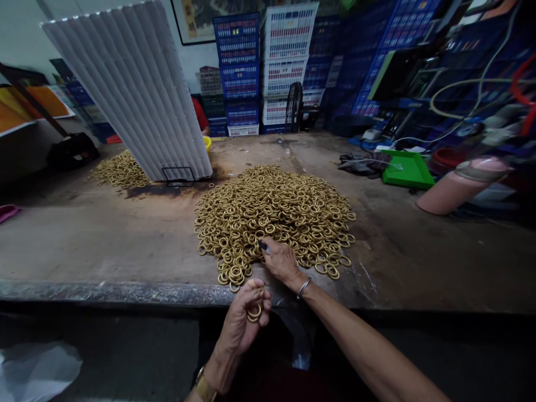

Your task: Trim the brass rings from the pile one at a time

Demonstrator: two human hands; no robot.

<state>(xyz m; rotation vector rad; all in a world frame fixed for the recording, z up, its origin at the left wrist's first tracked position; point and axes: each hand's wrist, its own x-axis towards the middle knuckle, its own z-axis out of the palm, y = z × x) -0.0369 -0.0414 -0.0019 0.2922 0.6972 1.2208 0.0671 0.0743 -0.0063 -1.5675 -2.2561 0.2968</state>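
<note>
A broad heap of gold-coloured metal rings [276,206] lies on the worktable [104,234] in front of me. Just off the table's near edge, my left hand [247,315], palm up, has its fingers curled around a couple of rings [253,311]. My right hand [283,262] reaches to the near side of the heap, fingers closed and pointing down into it. A small black-and-grey piece [264,246] shows at its fingertips; whether it is held or worn I cannot tell.
A tall ribbed white panel [125,84] leans on the table, with a second heap of rings [121,170] behind it. To the right are a green tray [407,168], a pink cylinder [456,187] and cables. Stacked crates [288,61] and a small fan [294,106] stand at the back.
</note>
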